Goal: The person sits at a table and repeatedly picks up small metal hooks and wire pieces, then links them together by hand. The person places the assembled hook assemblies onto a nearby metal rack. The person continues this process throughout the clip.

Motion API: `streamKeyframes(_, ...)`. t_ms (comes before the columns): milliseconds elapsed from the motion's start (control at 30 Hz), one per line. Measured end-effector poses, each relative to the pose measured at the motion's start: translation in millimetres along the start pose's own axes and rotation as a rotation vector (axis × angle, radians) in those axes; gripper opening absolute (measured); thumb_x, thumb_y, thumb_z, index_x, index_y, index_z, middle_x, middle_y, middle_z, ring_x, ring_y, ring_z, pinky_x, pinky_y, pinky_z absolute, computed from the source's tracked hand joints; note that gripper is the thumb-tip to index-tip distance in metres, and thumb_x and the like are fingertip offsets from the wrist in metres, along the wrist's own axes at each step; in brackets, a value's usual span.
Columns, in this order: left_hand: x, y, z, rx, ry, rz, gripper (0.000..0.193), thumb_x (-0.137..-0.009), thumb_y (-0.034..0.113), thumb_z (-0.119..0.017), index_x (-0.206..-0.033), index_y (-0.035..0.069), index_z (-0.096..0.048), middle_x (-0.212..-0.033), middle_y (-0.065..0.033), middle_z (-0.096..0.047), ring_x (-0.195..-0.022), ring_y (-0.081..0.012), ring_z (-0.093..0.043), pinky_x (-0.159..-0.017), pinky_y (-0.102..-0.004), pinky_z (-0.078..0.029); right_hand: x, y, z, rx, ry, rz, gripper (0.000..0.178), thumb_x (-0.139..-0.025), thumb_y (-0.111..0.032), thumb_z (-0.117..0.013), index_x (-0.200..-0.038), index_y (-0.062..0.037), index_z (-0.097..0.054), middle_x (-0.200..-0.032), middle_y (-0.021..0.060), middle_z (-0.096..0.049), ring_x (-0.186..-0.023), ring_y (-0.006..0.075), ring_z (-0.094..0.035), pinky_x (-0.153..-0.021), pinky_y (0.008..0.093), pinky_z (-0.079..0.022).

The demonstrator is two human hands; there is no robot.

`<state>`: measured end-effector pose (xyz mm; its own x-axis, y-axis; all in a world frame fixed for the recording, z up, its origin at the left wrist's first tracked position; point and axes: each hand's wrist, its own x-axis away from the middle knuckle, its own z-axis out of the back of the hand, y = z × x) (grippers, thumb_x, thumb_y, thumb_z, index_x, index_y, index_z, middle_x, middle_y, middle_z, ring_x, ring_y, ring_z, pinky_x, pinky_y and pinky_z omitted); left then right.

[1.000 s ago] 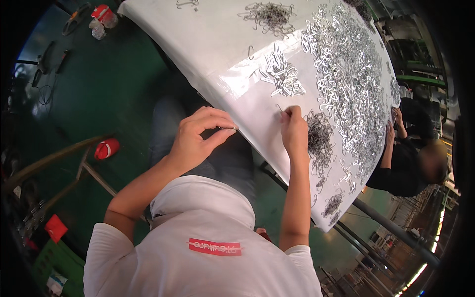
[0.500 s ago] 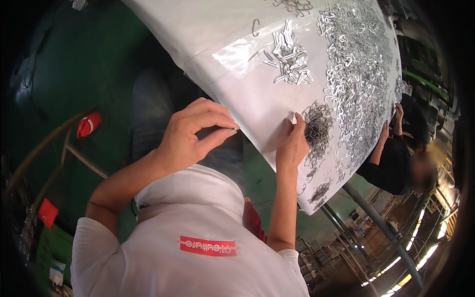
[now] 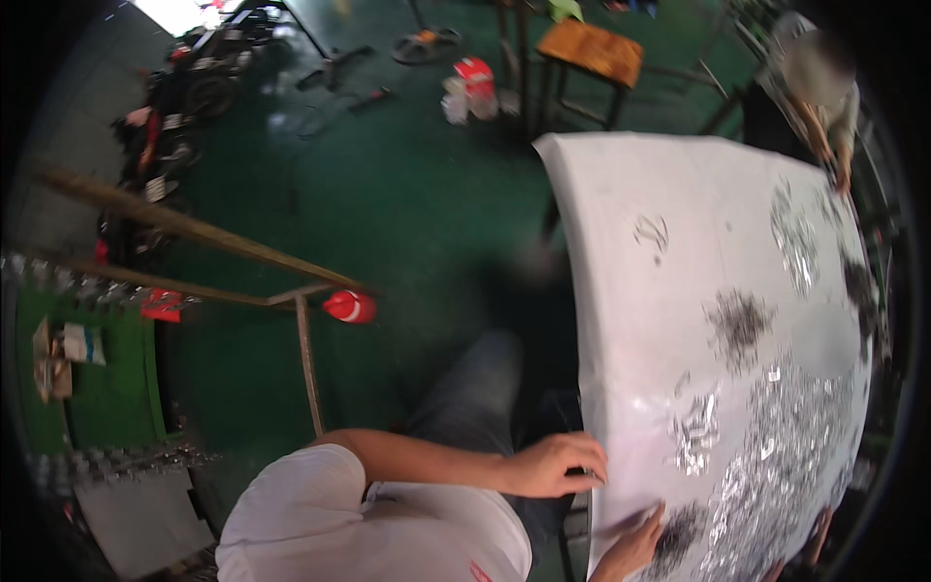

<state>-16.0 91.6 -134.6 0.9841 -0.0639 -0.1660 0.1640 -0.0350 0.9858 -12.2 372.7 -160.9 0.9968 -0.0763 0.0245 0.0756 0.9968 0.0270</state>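
My left hand (image 3: 561, 466) is by the near edge of the white-covered table (image 3: 640, 320). Its thumb and forefinger are pinched together, and whatever they hold is too small and blurred to name. Lower down, my right hand (image 3: 632, 545) rests over the tabletop with its fingers drawn together. Its fingertips reach the border of a dark heap of small bent wire hooks (image 3: 682, 539); anything between them is hidden. Beyond my hands lie a small pile of shiny narrow metal pieces (image 3: 694, 436) and a broad spread of silvery hooks (image 3: 776, 461).
Another dark hook pile (image 3: 739, 328) lies farther up the table. A person (image 3: 810, 97) works at its far corner, and another person's hand (image 3: 822, 533) shows at the lower right edge. A wooden stool (image 3: 590, 56), a metal frame (image 3: 305, 359) and a red object (image 3: 349, 307) stand leftward.
The view has swung to the left, bringing in more floor, the stool and the far person. My left hand now appears closer to the table edge; my right remains by the dark heap.
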Motion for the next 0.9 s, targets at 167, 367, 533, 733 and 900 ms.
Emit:
streamKeyframes(167,9,-5,-3,0.034,-0.049,0.021,0.008,-0.083,0.004,-0.068,-0.091,0.002,-0.067,-0.099,-0.0075,-0.063,-0.091,-0.0216,-0.059,-0.073,-0.0313,-0.049,-2,13,14,0.103,0.198,0.164,0.028,-0.084,-0.017,-0.061,-0.111,-0.0126,-0.067,-0.089,0.0072,-0.07,-0.067,0.0275,-0.065,-0.054,0.0397,-0.051)
streamKeyframes(367,6,-7,0,0.056,-0.089,0.039,0.009,-0.085,0.005,-0.068,-0.093,0.002,-0.067,-0.1,-0.006,-0.063,-0.092,-0.0208,-0.059,-0.074,-0.0306,-0.049,0,8,6,0.161,0.235,0.209,0.028,-0.088,-0.019,-0.058,-0.114,-0.0125,-0.067,-0.08,0.0074,-0.068,-0.058,0.0271,-0.063,-0.046,0.0393,-0.048)
streamKeyframes(533,0,-11,-1,0.1,-0.12,0.074,0.008,-0.085,0.004,-0.068,-0.093,0.002,-0.067,-0.099,-0.0059,-0.063,-0.09,-0.02,-0.06,-0.074,-0.03,-0.049,0,2,4,0.172,0.297,0.245,0.028,-0.088,-0.017,-0.059,-0.113,-0.0112,-0.067,-0.076,0.0081,-0.067,-0.056,0.027,-0.062,-0.045,0.038,-0.048)
streamKeyframes(733,-11,-13,1,0.137,-0.119,0.077,0.008,-0.084,0.004,-0.068,-0.092,0.002,-0.067,-0.097,-0.0068,-0.065,-0.091,-0.0213,-0.061,-0.076,-0.0312,-0.049,-7,-2,-8,0.132,0.305,0.219,0.031,-0.086,-0.02,-0.062,-0.116,-0.0101,-0.066,-0.078,0.0109,-0.067,-0.057,0.0269,-0.063,-0.045,0.0374,-0.048)
streamKeyframes(900,-17,-14,5,0.079,-0.088,0.098,0.01,-0.08,0.002,-0.071,-0.09,0.004,-0.069,-0.096,-0.0074,-0.066,-0.091,-0.0222,-0.062,-0.078,-0.0314,-0.05,-16,-1,-20,0.01,0.319,0.248,0.034,-0.085,-0.003,-0.055,-0.118,0.0012,-0.06,-0.09,0.0176,-0.069,-0.067,0.0334,-0.067,-0.053,0.0403,-0.053)
